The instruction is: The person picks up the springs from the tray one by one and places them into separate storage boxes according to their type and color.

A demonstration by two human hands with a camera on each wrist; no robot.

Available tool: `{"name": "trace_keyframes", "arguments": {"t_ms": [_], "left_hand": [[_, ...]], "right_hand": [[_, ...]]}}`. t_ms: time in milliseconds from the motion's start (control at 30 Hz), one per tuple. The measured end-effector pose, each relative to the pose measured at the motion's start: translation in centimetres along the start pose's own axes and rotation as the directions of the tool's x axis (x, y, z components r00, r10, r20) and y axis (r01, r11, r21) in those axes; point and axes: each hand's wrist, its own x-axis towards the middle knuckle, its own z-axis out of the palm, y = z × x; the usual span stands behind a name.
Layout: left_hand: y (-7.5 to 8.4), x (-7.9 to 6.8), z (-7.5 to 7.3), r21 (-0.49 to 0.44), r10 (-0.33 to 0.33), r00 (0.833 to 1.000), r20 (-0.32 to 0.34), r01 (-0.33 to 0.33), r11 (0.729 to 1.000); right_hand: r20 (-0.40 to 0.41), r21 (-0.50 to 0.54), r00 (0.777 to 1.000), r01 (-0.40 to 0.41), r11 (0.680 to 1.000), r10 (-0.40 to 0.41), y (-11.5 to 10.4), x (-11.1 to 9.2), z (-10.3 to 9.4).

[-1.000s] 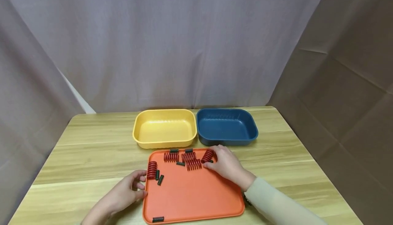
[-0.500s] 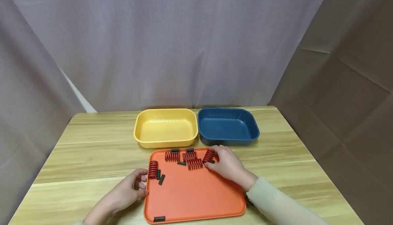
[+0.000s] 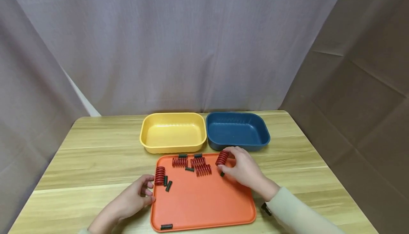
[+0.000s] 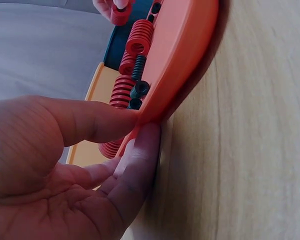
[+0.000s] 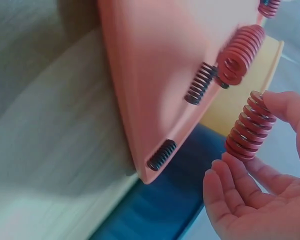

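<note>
My right hand (image 3: 244, 170) pinches a red coil spring (image 3: 222, 158) by its two ends, thumb at one and fingers at the other. In the right wrist view that spring (image 5: 251, 127) shows raised above the orange tray (image 3: 204, 202). At the tray's left edge my left hand (image 3: 132, 196) grips the rim, thumb on top and fingers against the outer side, as the left wrist view shows. Beside it lie a red spring (image 3: 159, 175) and two small dark green springs, one of them here (image 3: 169, 186). Another dark green spring (image 3: 222, 174) lies under my right hand.
More red springs (image 3: 203, 170) and small dark springs (image 3: 190, 169) lie along the tray's far side. One dark spring (image 3: 166, 227) sits at the near left corner. Behind the tray stand a yellow bin (image 3: 172, 134) and a blue bin (image 3: 236, 131), side by side.
My right hand has lifted the red spring from the tray and shifted slightly right, uncovering a small dark green spring. My left hand stays on the rim.
</note>
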Motion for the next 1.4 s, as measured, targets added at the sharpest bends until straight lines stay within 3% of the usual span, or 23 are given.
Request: {"name": "trace_keyframes", "arguments": {"t_ms": [367,633,1033,1400], "left_hand": [[0.1,0.0,-0.1,0.004,-0.001,1.0,0.009,0.001,1.0],[0.0,0.3,-0.1,0.008,-0.015,1.0,-0.002,0.015,1.0],[-0.4,0.2,-0.1,-0.013,-0.012,1.0,-0.012,0.012,1.0],[-0.4,0.2,0.1,-0.037,0.003,1.0,-0.019,-0.004,0.999]], "right_hand": [[-0.033,0.066,0.999,0.001,0.998,0.001,-0.1,0.3,-1.5],[-0.109,0.099,0.994,-0.01,0.995,0.021,1.0,1.6,-2.7],[-0.122,0.136,0.976,-0.162,0.977,0.179,3.4,5.0,-3.7],[-0.153,0.051,0.937,-0.31,0.949,0.314,6.4,6.1,-2.7]]}}
